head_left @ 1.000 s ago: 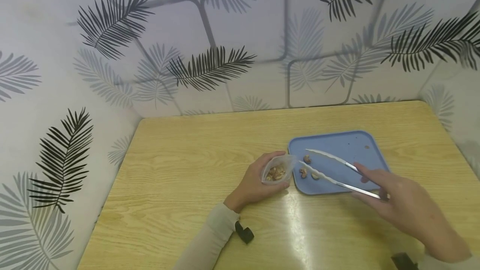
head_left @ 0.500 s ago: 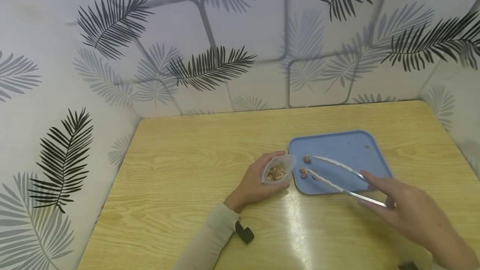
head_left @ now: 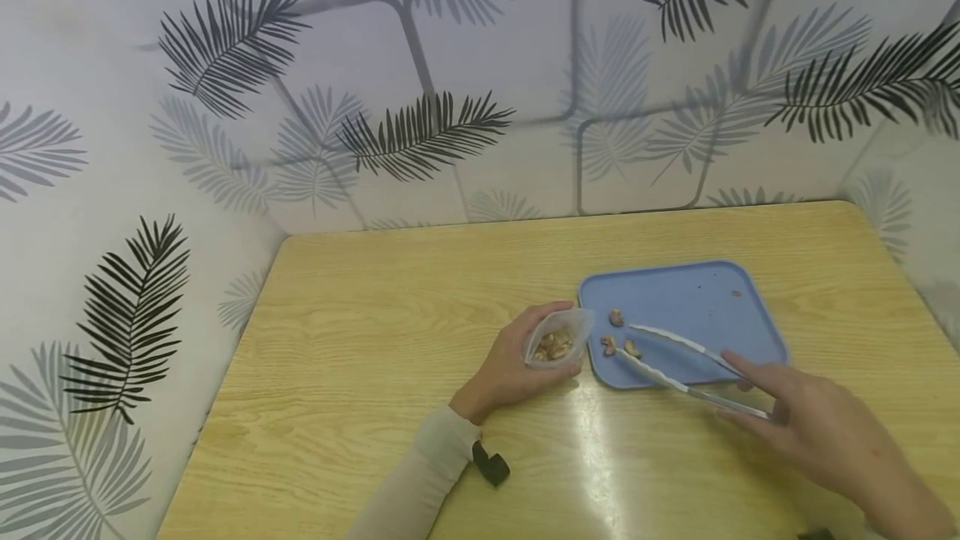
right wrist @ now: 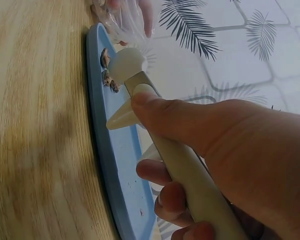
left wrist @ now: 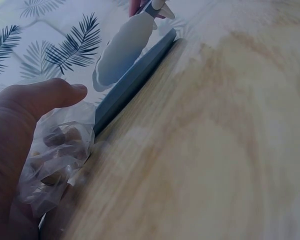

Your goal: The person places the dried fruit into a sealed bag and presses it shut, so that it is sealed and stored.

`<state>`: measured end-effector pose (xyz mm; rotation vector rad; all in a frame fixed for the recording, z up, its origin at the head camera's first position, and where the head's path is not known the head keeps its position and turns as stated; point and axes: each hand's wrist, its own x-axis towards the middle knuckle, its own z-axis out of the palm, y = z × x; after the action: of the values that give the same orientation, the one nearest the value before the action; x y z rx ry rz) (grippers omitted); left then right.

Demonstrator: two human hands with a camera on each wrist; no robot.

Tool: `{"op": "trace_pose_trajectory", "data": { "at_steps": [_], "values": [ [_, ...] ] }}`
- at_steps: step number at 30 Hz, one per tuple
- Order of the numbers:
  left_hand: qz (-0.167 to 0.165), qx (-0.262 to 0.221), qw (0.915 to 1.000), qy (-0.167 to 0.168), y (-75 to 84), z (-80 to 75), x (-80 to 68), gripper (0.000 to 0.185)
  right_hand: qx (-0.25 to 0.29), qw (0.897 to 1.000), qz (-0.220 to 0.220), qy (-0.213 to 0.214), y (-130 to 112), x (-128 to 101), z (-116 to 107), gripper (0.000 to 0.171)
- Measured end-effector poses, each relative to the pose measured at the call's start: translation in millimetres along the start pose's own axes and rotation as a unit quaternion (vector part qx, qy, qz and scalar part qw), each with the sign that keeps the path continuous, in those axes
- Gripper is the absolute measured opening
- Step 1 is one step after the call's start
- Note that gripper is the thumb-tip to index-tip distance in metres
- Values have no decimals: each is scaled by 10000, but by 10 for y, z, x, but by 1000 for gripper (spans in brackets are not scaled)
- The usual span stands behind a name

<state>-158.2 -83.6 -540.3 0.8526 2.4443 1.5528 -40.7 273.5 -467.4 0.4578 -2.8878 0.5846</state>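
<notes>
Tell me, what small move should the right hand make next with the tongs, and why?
Probably close the tongs on the nearest nut. The right hand holds them with the tips apart on the tray, right beside that nut, and the left hand holds the bag at the tray's edge.

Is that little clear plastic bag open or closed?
Open: the clear plastic bag, gripped by the left hand, gapes toward the blue tray, nuts visible inside.

A home dining corner is showing here: leaf-patterned wallpaper (head_left: 420,132) is covering the walls around a wooden table (head_left: 375,340), and a blue tray (head_left: 697,294) is sitting with nuts (head_left: 617,317).
</notes>
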Motion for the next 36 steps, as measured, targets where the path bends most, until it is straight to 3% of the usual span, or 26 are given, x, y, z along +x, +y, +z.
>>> {"op": "trace_pose_trajectory", "data": {
  "at_steps": [8,18,29,36],
  "values": [
    [-37,10,10000,-10,-4,18,8,82,0,9998,96,-169,11,18,18,61],
    [-118,-121,9999,-13,-8,15,-1,84,-160,9999,-17,-55,40,44,32,54],
    [-47,33,10000,-18,28,-15,-5,82,124,9981,-348,485,31,82,-22,60],
    [-43,-36,10000,-68,14,-8,-1,84,134,9929,-777,889,16,177,-98,67]
  ]
}}
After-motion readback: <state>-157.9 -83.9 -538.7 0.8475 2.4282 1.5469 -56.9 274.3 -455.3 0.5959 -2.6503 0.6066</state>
